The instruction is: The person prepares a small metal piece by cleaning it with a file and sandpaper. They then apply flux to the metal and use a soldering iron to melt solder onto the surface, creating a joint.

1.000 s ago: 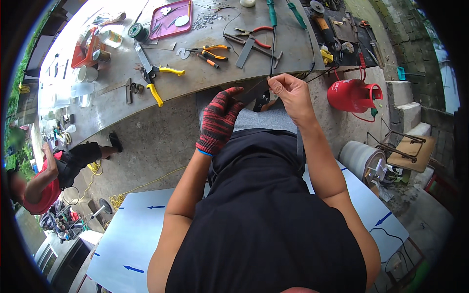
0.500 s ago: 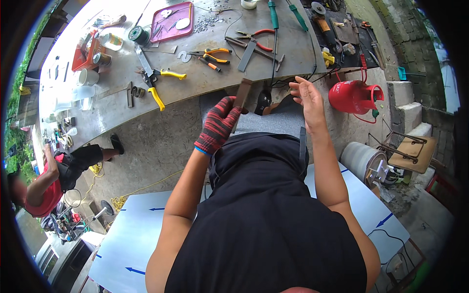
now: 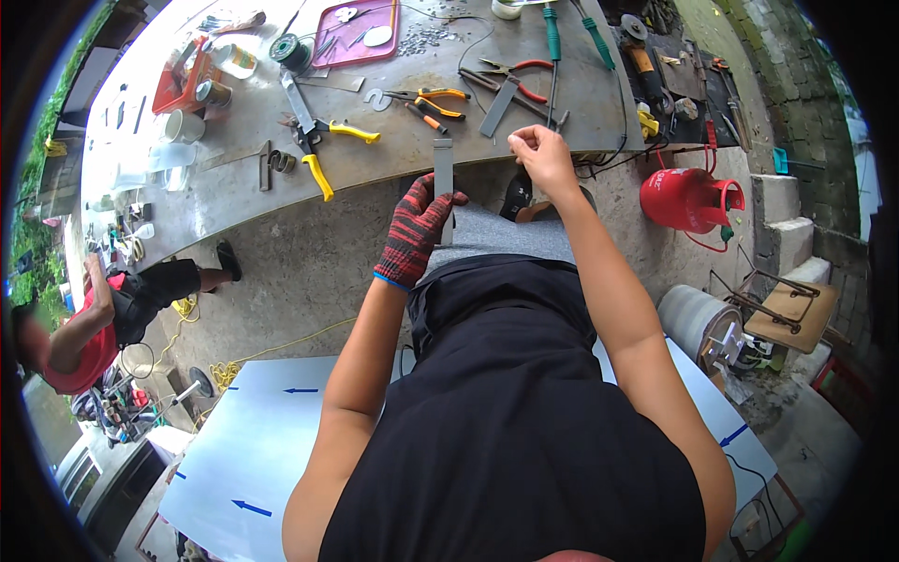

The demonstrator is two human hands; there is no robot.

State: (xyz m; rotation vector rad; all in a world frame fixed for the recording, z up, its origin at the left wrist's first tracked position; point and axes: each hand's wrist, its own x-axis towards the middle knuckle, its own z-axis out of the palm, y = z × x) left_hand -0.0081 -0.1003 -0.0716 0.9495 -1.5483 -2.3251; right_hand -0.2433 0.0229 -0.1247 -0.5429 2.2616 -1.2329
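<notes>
My left hand (image 3: 412, 236), in a red-and-black striped glove, is closed around a flat grey metal strip (image 3: 444, 167), held upright just off the bench's near edge. My bare right hand (image 3: 548, 164) is to the right of the strip and apart from it, its thumb and fingertips pinched together; whether anything small is between them I cannot make out. Beyond the hands on the metal bench (image 3: 379, 155) lie a second grey strip (image 3: 499, 108), orange-handled pliers (image 3: 438, 96), red-handled pliers (image 3: 524, 67) and yellow-handled snips (image 3: 309, 140).
A pink tray (image 3: 393, 33), wire spool (image 3: 290, 51) and red basket (image 3: 173, 98) stand farther back. Green-handled soldering irons (image 3: 553, 42) lie at the right. A red gas cylinder (image 3: 679, 199) is beside the bench. Another person (image 3: 89, 347) is at the far left.
The strip in my left hand has turned, its grey flat face now showing upright. My right hand has moved left, its spread fingers drawing into a pinch. The view has shifted slightly.
</notes>
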